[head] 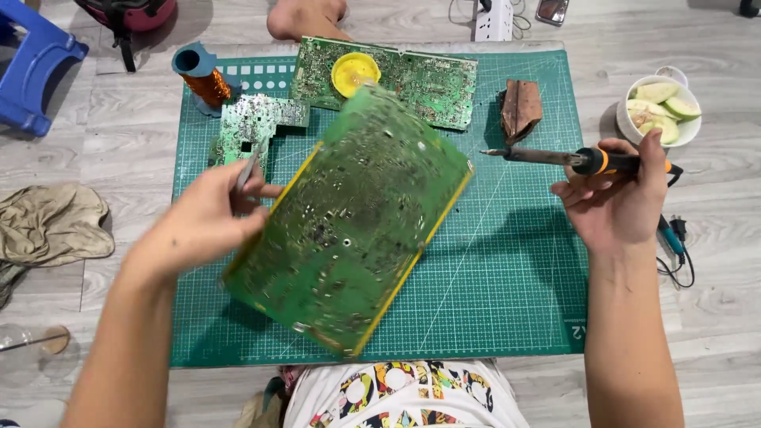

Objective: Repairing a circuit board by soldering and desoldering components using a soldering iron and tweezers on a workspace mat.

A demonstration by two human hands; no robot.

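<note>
My left hand [208,215] grips the left edge of a large green circuit board [349,218] and tilts it up off the green cutting mat [507,285], solder side facing me. Thin metal tweezers [250,168] also stick out of that hand. My right hand [617,198] holds a soldering iron [572,158] with a black and orange handle, its tip pointing left, apart from the tilted board.
Two more circuit boards [420,79] [255,123] lie at the mat's far side with a yellow round lid [354,73], a copper coil stand [204,79] and a brown sponge [521,109]. A white bowl of sliced fruit [659,111] sits right. A cloth [49,223] lies left.
</note>
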